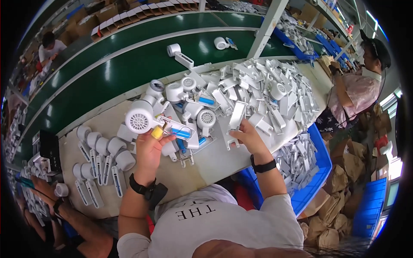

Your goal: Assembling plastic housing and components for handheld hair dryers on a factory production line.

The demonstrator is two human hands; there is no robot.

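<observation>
My left hand [147,150] is closed round a white handheld fan [140,117] with a round grille head. Its handle lies open, showing a blue battery [180,133] and thin wires. A small yellow piece [157,132] sits by my left fingers; whether it is part of the fan I cannot tell. In my right hand [250,138], thumb and fingers pinch a white plastic handle cover [237,112], apart from the fan. Between and beyond the hands lie more white fans [206,118], some with blue batteries exposed. A large heap of white handle covers [279,90] spreads to the right.
Several white fans [103,148] lie grouped on the table [193,172] at left. Beyond runs a green conveyor [129,56] carrying a few fans. A blue bin [316,185] of white parts stands at right. Other people work at far left, near left and right.
</observation>
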